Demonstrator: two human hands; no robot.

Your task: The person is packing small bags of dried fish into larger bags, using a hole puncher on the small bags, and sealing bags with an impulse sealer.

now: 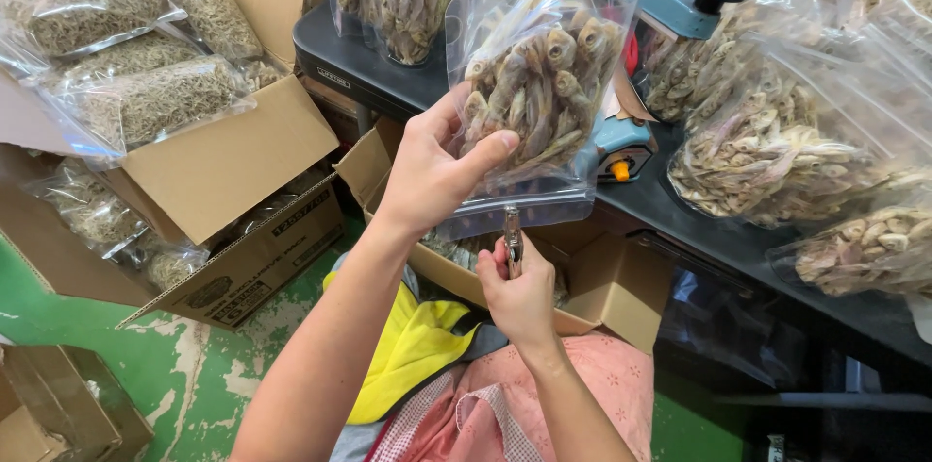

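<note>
Packing bench (699, 219) crowded with bagged dried fish. Left hand (427, 171) gripping a clear pouch of dried fish (534, 93), held up; right hand (519, 287) clenched on a metal punch (512, 239) at its bottom edge. Punching step; needs a squeeze clear of the fish.

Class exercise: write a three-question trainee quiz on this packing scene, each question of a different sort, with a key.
1. True or false: the left hand holds a clear bag of dried fish.
2. The right hand grips: A) a knife, B) a small metal plier-like tool, C) a tape roll.
3. Fill in: the tool's tip meets the bag's ____ edge.

Key: 1 true; 2 B; 3 bottom.
</note>
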